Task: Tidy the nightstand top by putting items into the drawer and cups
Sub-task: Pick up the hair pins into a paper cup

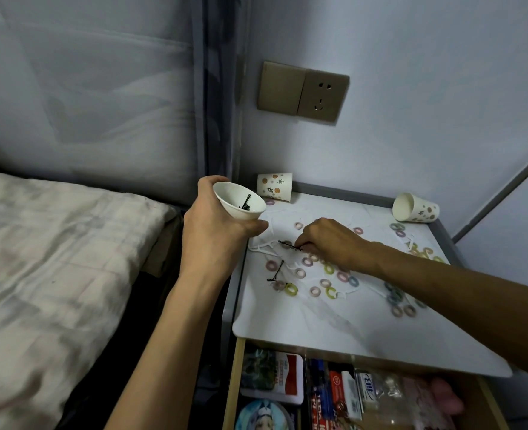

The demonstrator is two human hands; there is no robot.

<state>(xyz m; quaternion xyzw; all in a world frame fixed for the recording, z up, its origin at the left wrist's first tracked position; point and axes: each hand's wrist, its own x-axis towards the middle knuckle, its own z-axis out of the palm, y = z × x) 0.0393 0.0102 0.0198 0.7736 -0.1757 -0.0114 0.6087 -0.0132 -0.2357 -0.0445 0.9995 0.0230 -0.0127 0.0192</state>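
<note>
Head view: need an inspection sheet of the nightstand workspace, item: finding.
Surface: nightstand top, white, partly littered.
Job's things: held cup with dark hairpins inside; back-left cup and back-right cup lie on their sides; drawer open, packed with items.
Clutter: coloured hair rings scattered; loose hairpin; thin white pieces, kind unclear.
Grippers: left hand grips the held cup; right hand pinches a hairpin at the surface.
Cables: nothing seen.
Surroundings: wall socket, nothing plugged in; bed to the left.
</note>
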